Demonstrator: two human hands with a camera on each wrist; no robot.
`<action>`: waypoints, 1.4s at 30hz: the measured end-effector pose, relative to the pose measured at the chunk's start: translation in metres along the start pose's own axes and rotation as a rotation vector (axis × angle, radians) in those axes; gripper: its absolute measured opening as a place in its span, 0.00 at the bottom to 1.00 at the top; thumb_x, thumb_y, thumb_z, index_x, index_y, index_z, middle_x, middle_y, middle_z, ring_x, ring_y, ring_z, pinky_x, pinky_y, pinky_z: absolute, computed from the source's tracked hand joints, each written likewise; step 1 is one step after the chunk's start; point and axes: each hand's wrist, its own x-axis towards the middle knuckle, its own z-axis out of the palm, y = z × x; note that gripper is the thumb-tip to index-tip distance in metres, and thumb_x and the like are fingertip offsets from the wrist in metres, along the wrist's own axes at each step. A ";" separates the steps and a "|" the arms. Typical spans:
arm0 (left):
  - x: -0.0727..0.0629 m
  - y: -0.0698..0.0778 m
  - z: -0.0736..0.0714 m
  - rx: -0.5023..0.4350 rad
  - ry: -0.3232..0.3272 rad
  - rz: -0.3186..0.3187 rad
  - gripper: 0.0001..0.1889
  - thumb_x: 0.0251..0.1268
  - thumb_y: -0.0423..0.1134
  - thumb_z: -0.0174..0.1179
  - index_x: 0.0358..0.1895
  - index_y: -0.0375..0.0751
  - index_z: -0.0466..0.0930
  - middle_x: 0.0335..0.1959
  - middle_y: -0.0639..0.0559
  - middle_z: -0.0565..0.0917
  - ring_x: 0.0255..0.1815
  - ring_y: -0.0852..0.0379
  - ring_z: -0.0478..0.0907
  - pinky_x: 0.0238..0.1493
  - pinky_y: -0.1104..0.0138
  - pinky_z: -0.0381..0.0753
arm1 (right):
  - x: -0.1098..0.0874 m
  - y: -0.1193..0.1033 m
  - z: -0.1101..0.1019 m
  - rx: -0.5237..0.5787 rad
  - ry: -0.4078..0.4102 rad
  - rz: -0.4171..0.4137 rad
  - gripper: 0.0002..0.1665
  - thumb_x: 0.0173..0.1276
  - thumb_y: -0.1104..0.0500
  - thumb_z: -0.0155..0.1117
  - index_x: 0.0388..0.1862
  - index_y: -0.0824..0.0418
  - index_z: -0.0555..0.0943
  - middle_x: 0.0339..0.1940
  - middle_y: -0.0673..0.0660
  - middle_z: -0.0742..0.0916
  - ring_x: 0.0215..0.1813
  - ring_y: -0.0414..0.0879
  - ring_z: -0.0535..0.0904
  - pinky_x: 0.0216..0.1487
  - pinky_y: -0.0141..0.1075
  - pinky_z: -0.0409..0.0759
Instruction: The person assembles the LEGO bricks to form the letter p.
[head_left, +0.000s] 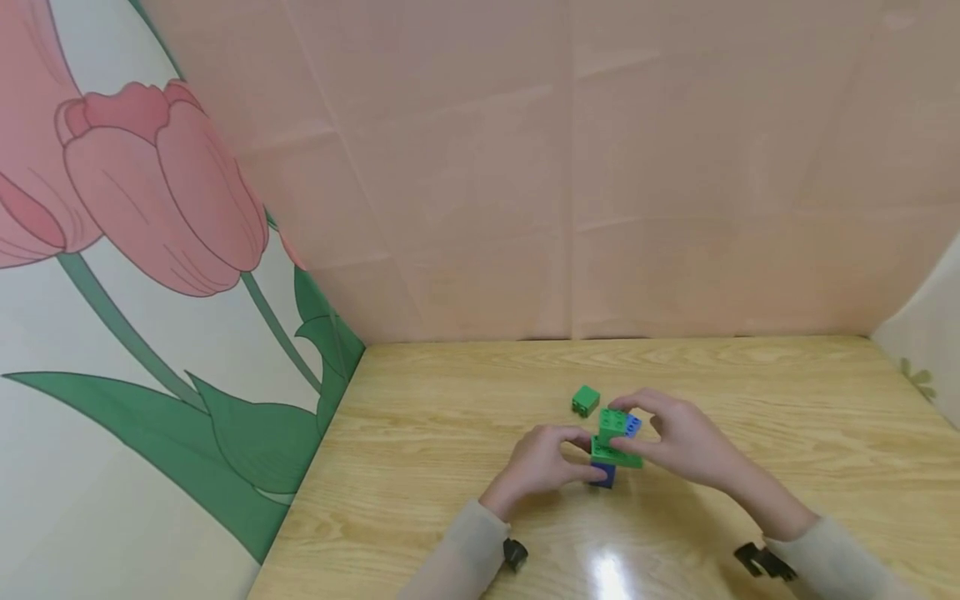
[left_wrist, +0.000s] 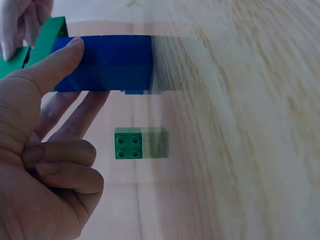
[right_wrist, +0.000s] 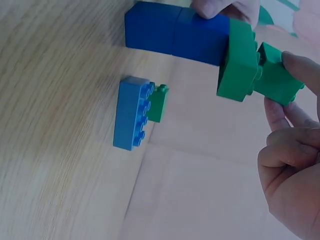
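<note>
My left hand (head_left: 542, 462) pinches a stack of two dark blue toy bricks (right_wrist: 175, 32) between thumb and fingers. The stack stands on the table, with a longer green brick (right_wrist: 235, 65) across its top and overhanging one side. Above that, my right hand (head_left: 686, 442) holds a small green brick (right_wrist: 277, 77) by its sides. This small brick sits slightly tilted against the studs of the longer one; whether it is pressed on, I cannot tell. Behind the stack, a lighter blue brick (right_wrist: 127, 115) with several studs rests on the table, partly hidden by the right hand in the head view.
A second small green brick (head_left: 586, 401) lies on its side beyond the hands, studs facing sideways. The wood-grain table (head_left: 435, 408) meets a pink cloth backdrop (head_left: 480, 208) at the back. A tulip-patterned panel (head_left: 165, 192) borders the left side.
</note>
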 end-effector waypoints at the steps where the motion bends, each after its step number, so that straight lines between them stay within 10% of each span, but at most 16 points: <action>1: 0.000 0.000 0.000 0.001 0.001 0.001 0.21 0.57 0.58 0.76 0.54 0.64 0.87 0.45 0.78 0.84 0.55 0.72 0.78 0.61 0.61 0.75 | 0.000 -0.001 0.001 0.000 -0.001 -0.011 0.24 0.63 0.47 0.80 0.56 0.50 0.85 0.51 0.44 0.87 0.49 0.43 0.82 0.38 0.37 0.81; 24: 0.001 -0.001 0.001 0.017 -0.001 0.015 0.19 0.58 0.58 0.76 0.53 0.65 0.87 0.45 0.79 0.84 0.54 0.72 0.78 0.62 0.60 0.75 | -0.002 -0.003 0.013 0.146 -0.002 0.051 0.19 0.70 0.52 0.74 0.57 0.54 0.85 0.49 0.45 0.87 0.20 0.32 0.62 0.19 0.31 0.68; 42: 0.001 -0.003 0.001 0.015 -0.001 0.020 0.20 0.58 0.59 0.76 0.53 0.65 0.87 0.45 0.79 0.84 0.54 0.72 0.78 0.62 0.60 0.76 | -0.001 -0.001 0.022 0.235 0.047 0.052 0.12 0.69 0.57 0.76 0.50 0.48 0.87 0.44 0.43 0.86 0.20 0.35 0.66 0.19 0.32 0.70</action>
